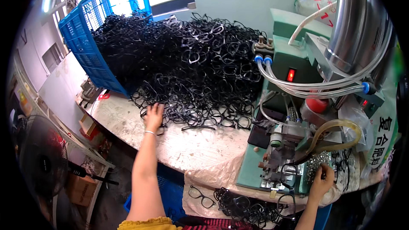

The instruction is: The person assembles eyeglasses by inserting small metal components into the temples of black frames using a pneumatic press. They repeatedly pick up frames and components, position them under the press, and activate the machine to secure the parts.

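My left hand (pixel 154 117) reaches to the front edge of a big heap of black eyeglass frames (pixel 200 76), its fingers stretched out and touching or just over the nearest ones. Nothing shows in its grip. At the right, my right hand (pixel 323 182) is at a small pile of shiny metal bits (pixel 317 162), with thumb and fingers curled together; whatever they pinch is too small to make out. Just left of it, a black eyeglass frame (pixel 286 204) hangs upright at the front of a green bench machine (pixel 249 168) with metal fixtures.
A blue plastic crate (pixel 91 55) lies tipped on its side, frames spilling from it. More frames (pixel 243 204) lie near my lap. Clear hoses (pixel 315 86) loop over the machine beside a steel cylinder (pixel 347 25). A black fan (pixel 42 157) stands at the left.
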### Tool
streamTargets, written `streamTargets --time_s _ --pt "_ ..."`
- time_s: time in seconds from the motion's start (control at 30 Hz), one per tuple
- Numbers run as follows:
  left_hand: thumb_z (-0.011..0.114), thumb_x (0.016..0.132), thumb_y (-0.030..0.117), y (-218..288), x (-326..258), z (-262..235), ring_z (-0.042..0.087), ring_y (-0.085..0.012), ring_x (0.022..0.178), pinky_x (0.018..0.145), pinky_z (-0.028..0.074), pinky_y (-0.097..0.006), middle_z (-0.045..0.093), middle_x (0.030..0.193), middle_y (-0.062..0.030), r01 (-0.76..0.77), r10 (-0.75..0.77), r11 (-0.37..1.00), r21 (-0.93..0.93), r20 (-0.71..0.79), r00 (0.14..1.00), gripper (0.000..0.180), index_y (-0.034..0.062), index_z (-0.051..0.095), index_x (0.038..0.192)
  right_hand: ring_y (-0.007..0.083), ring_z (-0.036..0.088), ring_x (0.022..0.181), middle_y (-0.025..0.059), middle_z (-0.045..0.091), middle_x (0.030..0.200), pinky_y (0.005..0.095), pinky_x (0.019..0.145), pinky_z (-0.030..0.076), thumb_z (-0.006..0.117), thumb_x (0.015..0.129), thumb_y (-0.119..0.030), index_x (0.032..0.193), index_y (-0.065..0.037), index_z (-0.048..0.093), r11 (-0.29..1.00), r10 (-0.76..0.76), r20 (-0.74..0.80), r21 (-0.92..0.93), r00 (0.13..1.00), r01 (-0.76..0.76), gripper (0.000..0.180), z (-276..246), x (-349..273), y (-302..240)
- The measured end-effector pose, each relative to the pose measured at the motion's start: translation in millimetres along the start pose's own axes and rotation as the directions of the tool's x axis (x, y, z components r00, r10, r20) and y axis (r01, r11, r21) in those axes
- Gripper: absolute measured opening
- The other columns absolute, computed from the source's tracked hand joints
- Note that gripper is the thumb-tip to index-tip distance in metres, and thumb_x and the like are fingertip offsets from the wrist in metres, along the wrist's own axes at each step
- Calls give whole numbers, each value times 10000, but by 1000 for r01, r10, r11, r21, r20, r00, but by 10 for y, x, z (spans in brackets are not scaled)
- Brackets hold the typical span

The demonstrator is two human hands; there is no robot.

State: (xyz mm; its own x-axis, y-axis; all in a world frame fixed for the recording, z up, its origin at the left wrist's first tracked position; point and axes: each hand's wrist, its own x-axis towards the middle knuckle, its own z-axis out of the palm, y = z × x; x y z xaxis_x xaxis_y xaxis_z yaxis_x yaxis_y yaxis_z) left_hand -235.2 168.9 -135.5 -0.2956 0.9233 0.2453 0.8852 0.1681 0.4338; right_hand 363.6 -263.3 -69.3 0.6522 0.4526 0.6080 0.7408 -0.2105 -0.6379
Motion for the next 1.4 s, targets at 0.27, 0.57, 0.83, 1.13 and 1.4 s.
streamTargets --time_s 0.27,0.57,0.83,1.13,1.4 --pt "542 864 700 1096 -791 -90 507 -451 1246 1065 397 -498 409 1492 -223 -62 64 998 -34 78 995 848 135 419 1484 300 630 900 140 677 966 373 841 484 683 862 -56 1008 1 691 1000 3 90 28 996 -6 157 79 191 -23" --pt "781 794 404 1839 -2033 -916 653 -352 888 738 537 -436 625 1025 -167 -650 661 751 -117 135 739 464 36 684 1059 309 638 860 140 690 896 390 852 480 676 802 -5 916 -23 709 989 -123 -2 -80 992 122 120 -213 5 -242" --pt "602 926 62 2004 -2374 -371 649 -174 634 509 503 -278 655 836 -89 272 381 484 -832 480 791 88 58 520 894 251 661 836 96 693 880 340 782 502 694 738 8 863 -30 716 917 -152 186 393 971 68 133 -381 272 -1064" --pt "476 1048 277 2323 -2812 -647 660 -204 699 567 539 -293 670 855 -149 553 501 -82 -829 446 742 229 55 528 1022 135 625 935 79 642 985 263 868 468 701 817 -1 1202 13 513 614 56 241 757 969 -224 428 115 164 -1299" --pt "236 1063 203 3811 -3037 -2115 630 -258 601 616 546 -286 641 735 -240 -389 606 -81 -918 -355 712 218 56 392 1023 118 621 936 82 667 989 251 869 465 687 840 52 1280 30 426 312 91 405 856 910 -412 512 94 204 -1533"
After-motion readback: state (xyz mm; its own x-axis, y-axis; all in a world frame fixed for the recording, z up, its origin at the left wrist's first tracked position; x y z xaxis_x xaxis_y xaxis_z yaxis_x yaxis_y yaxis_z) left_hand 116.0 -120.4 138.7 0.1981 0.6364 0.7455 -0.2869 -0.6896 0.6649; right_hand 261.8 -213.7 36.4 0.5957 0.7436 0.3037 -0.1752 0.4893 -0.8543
